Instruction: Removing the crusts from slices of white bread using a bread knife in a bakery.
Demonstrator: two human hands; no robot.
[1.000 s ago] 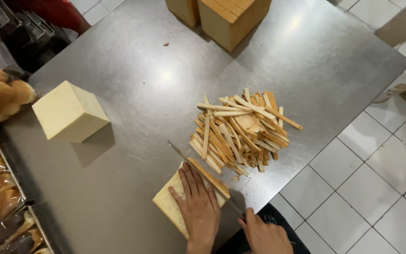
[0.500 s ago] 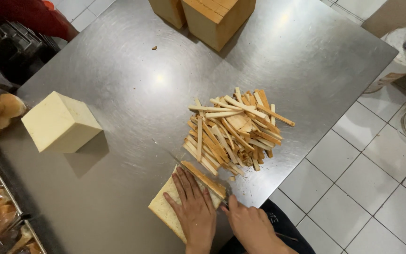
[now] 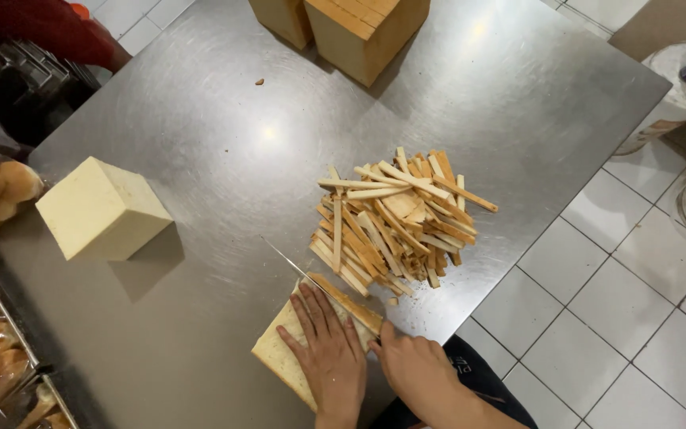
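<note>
**Hands at the table's near edge, blade running along the crust**

Left hand (image 3: pixel 329 353) lies flat, fingers spread and extended, pressing down on the stack of bread slices (image 3: pixel 283 357) at the near edge of the steel table (image 3: pixel 200 143); it grips nothing, only pins the bread in place; the stack sits directly under the palm, its browned crust edge (image 3: pixel 347 302) running on a diagonal from upper left to lower right, just past the fingertips. Along that same line lies the knife (image 3: pixel 287 262), its thin blade pointing up and away to the left, parallel with the crust and touching it; the long axis of the cut follows the long edge of the bread. Right hand (image 3: pixel 410 369) sits just beside the left, closed around what looks like the knife's handle, though the handle itself is hidden; it is the nearer hand to the crust side. Further right and beyond the blade, near but apart, rests the pile of crust strips (image 3: pixel 395 222). Well off to the far left stands a trimmed pale loaf block (image 3: pixel 101 208).
</note>
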